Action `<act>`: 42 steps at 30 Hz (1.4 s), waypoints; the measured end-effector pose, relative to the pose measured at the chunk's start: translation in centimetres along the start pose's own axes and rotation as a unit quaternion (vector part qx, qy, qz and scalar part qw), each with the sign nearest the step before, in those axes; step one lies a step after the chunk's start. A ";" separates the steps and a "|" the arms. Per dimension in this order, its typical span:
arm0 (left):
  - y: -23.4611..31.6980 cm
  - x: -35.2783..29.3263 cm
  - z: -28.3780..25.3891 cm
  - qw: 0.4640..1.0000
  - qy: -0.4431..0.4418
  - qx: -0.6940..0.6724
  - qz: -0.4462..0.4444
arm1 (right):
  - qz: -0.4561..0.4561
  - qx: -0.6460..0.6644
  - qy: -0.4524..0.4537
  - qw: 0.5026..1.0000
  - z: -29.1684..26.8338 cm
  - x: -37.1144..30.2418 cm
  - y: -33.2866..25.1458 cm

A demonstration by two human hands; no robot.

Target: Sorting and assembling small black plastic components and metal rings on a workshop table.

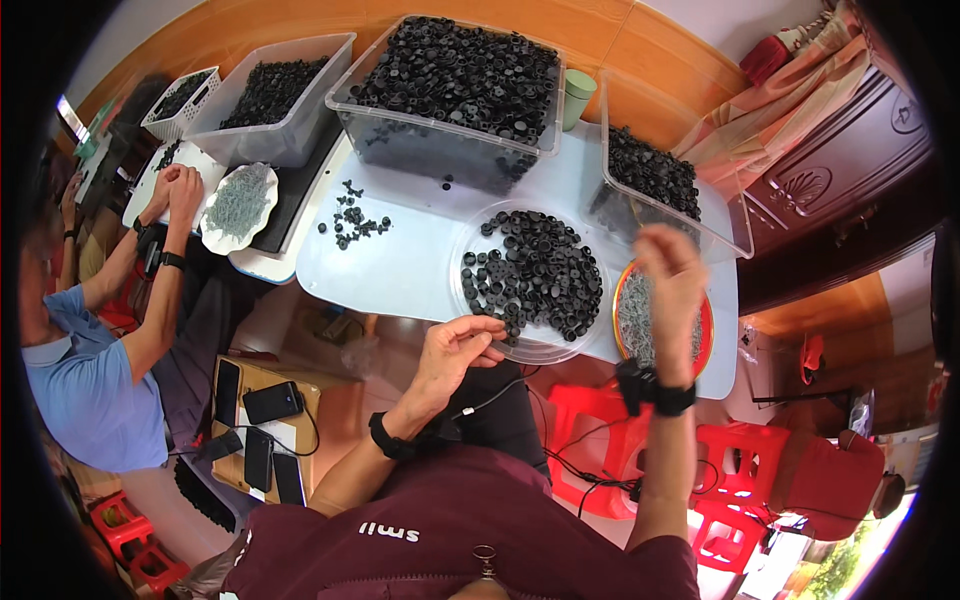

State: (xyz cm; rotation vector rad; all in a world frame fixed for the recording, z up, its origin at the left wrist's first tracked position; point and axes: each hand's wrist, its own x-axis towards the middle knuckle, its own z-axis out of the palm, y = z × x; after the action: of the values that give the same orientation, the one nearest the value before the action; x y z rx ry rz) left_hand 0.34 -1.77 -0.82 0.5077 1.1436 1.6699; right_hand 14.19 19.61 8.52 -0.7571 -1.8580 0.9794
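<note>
At the near edge of a clear round tray (462, 290) heaped with small black round caps (550, 265), my left hand (452, 358) is closed in a pinch. Between its fingertips is a small black cap, partly hidden. My right hand (672, 290) is raised over a red-rimmed plate (707, 345) of thin grey metal pins (635, 315), close to the near wall of a clear bin (730, 235) of black parts. Its fingers are bent together and slightly blurred; what they hold, if anything, cannot be made out. My right forearm covers part of the plate.
A large clear bin (440, 150) full of black parts stands at the back, beside a green cup (578, 98). Loose black parts (355, 222) lie on the white table (390, 275). Leftward, another person (105, 370) works near a scalloped dish (210, 238). Red stools (590, 420) stand below.
</note>
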 end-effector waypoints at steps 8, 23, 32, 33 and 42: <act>-0.1 0.4 -0.5 1.000 0.028 0.004 -0.009 | -0.011 -0.102 -0.143 0.984 7.8 -7.2 2.2; -0.2 0.4 -0.9 0.999 0.044 0.002 -0.011 | -0.012 -0.141 -0.154 0.978 7.8 -6.1 2.7; -0.3 0.4 -0.9 0.999 0.040 0.002 -0.020 | 0.039 -0.083 -0.075 0.993 6.1 -6.3 2.8; -0.3 0.4 -1.0 0.999 0.040 0.005 -0.020 | 0.040 -0.082 -0.076 0.993 6.0 -6.5 3.0; -0.3 0.4 -1.0 0.999 0.039 -0.001 -0.019 | 0.001 -0.118 -0.083 0.990 6.5 -7.8 3.0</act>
State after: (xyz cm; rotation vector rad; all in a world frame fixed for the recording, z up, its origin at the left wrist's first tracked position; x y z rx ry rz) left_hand -0.49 -1.86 -1.61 0.4195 1.2011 1.6709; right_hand 12.04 12.80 0.70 -0.8378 -2.1444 0.8536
